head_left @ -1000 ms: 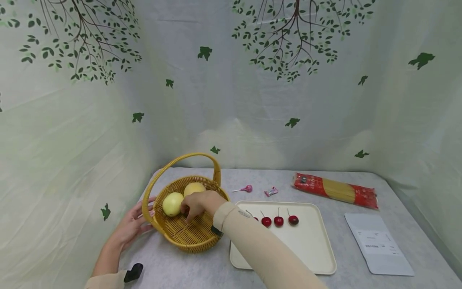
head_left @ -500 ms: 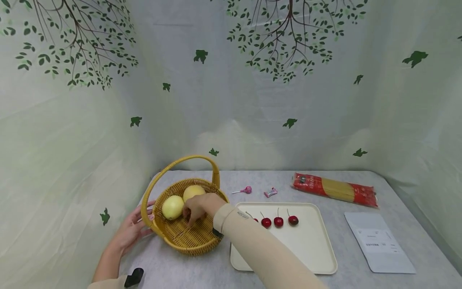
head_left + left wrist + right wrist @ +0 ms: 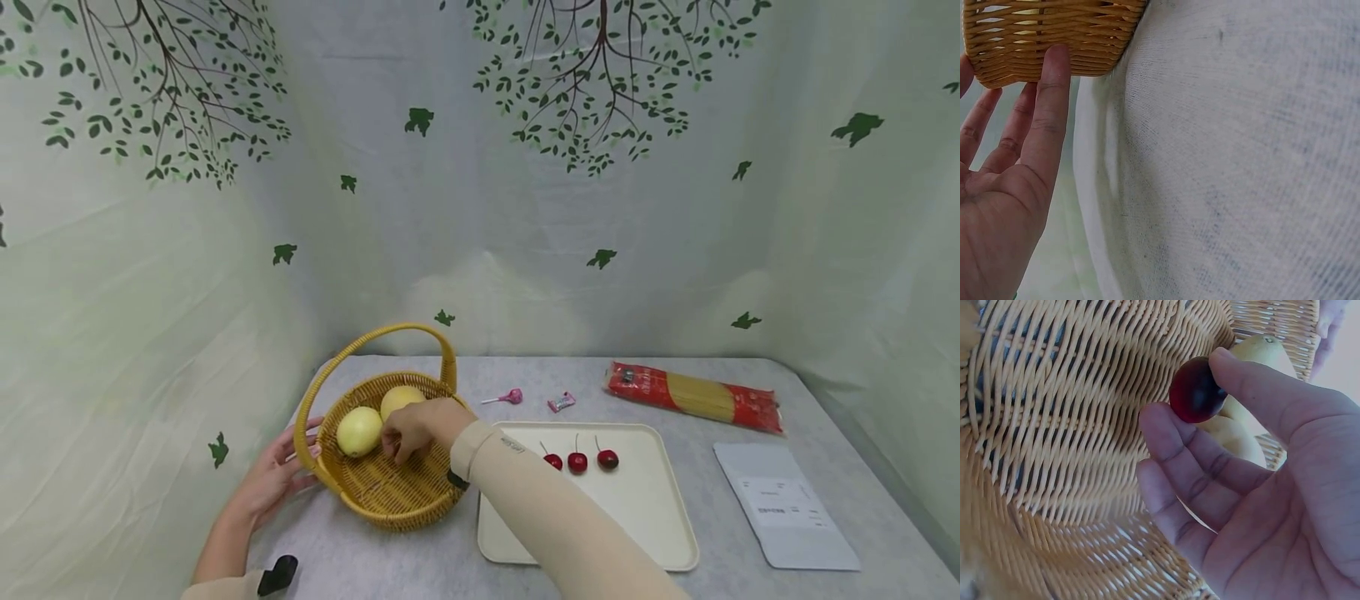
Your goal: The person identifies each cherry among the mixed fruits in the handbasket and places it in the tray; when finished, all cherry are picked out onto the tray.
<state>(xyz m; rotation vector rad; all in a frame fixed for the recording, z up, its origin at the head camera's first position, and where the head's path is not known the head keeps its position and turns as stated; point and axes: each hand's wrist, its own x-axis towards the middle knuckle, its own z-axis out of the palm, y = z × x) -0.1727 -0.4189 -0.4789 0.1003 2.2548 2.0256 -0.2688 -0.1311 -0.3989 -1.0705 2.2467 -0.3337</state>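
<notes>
Since a second ago the tray (image 3: 645, 533) shows three cherries (image 3: 577, 461) rather than four, and the right hand (image 3: 415, 427) has stayed inside the wicker basket (image 3: 390, 492). Its thumb and forefinger (image 3: 1179, 444) pinch a dark red cherry (image 3: 1195, 394) just above the woven floor, beside the two yellow pears (image 3: 359, 430). Judging from this, the fruit is best lowered until it touches the weave, then let go gently so it cannot roll. Flat-fingered and relaxed, the left hand (image 3: 1007, 187) steadies the basket's outer wall; holding it firm there seems wise
</notes>
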